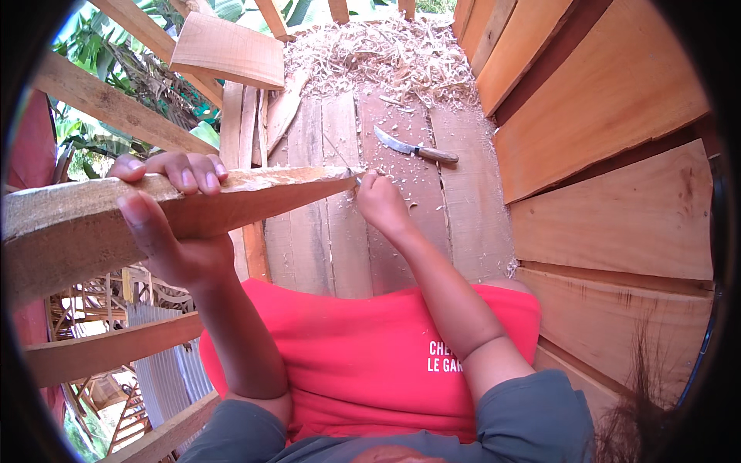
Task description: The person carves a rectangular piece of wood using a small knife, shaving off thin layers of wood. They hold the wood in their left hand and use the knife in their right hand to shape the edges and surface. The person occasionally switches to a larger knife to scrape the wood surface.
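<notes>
the left hand is clamped around a tapered wooden plank — the right hand pinches a thin tool at its pointed tip, over the plank floor. a knife lies near the wood shavings at the floor's far edge.

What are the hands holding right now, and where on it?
The left hand grips the tapered wooden plank around its middle, fingers over the top edge. The right hand pinches something thin at the plank's pointed tip; what it is cannot be told.
</notes>
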A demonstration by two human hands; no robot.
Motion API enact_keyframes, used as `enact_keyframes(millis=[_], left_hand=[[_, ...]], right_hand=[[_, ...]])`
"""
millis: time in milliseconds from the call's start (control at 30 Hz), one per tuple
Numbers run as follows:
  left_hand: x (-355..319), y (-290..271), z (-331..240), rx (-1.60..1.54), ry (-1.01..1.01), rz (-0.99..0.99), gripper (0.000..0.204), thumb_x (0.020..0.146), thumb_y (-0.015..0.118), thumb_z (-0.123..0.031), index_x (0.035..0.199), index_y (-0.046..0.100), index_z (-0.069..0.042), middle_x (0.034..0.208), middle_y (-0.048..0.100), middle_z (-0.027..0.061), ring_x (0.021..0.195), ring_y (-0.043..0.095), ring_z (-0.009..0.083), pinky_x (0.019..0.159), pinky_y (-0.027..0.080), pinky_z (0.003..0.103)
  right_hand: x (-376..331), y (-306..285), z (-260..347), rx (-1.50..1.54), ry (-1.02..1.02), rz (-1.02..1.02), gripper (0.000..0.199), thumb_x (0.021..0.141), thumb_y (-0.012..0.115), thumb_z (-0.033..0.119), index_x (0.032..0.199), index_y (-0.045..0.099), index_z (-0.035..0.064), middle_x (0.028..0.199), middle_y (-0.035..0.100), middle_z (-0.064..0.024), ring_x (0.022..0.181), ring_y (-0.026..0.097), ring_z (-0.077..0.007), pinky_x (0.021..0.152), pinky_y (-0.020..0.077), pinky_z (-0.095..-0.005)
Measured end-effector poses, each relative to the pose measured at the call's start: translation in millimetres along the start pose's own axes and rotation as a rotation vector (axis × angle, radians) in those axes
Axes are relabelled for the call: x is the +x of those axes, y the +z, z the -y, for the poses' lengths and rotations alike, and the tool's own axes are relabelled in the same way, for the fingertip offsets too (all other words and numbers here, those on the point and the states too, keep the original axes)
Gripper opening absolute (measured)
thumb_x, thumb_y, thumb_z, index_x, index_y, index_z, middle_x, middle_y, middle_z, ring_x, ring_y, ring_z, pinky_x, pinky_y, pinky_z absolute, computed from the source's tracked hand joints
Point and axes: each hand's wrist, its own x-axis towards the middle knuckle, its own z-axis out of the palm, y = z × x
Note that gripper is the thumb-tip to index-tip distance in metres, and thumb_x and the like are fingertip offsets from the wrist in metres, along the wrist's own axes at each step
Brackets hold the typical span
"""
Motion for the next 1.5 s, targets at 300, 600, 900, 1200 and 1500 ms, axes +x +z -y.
enact_keyframes(millis=[300,600,900,1200,1500], left_hand=[[-3.1,-19.2,-4.6,-0.022,-0.030,-0.070,0.032,0.099,0.057,-0.043,0.115,0.047,-0.017,0.084,0.052,0.0044,0.076,0.051,0.0168,0.080,0.044,0.039],[2.1,-16.7,-4.3,-0.014,-0.039,-0.120,0.028,0.100,0.057,-0.043,0.110,0.051,-0.017,0.083,0.051,0.0019,0.079,0.051,0.0160,0.082,0.041,0.037],[7.7,-30.3,-2.5,0.001,-0.046,-0.245,0.030,0.099,0.059,-0.045,0.111,0.053,-0.018,0.081,0.050,0.0021,0.077,0.052,0.0161,0.079,0.043,0.037],[11.1,-34.6,-2.9,0.003,-0.048,-0.248,0.027,0.099,0.059,-0.041,0.109,0.052,-0.016,0.082,0.049,0.0021,0.079,0.051,0.0162,0.082,0.043,0.037],[13.2,-29.9,-3.0,-0.011,-0.037,-0.204,0.024,0.100,0.057,-0.039,0.108,0.051,-0.016,0.083,0.050,0.0018,0.080,0.051,0.0160,0.084,0.041,0.038]], right_hand=[[-16.9,-7.4,29.6,-0.051,-0.061,0.066,0.063,0.103,0.028,0.035,0.084,0.068,-0.0087,0.088,0.066,-0.0350,0.091,0.065,-0.0496,0.087,0.0504,-0.0559],[-29.9,-9.9,36.2,0.033,-0.186,0.090,0.060,0.106,0.028,0.037,0.087,0.067,-0.0054,0.086,0.067,-0.0321,0.088,0.066,-0.0489,0.084,0.0505,-0.0565],[-26.0,-0.8,23.0,-0.032,-0.108,0.097,0.048,0.105,0.032,0.030,0.095,0.062,-0.0065,0.086,0.067,-0.0317,0.090,0.066,-0.0475,0.083,0.0507,-0.0561],[-21.4,6.4,18.9,0.025,-0.079,0.113,0.052,0.105,0.034,0.033,0.091,0.064,-0.0064,0.084,0.066,-0.0326,0.088,0.065,-0.0494,0.083,0.0498,-0.0565],[-20.2,9.5,16.6,-0.069,-0.136,0.101,0.053,0.105,0.033,0.034,0.090,0.064,-0.0063,0.087,0.066,-0.0332,0.090,0.065,-0.0496,0.084,0.0499,-0.0562]])
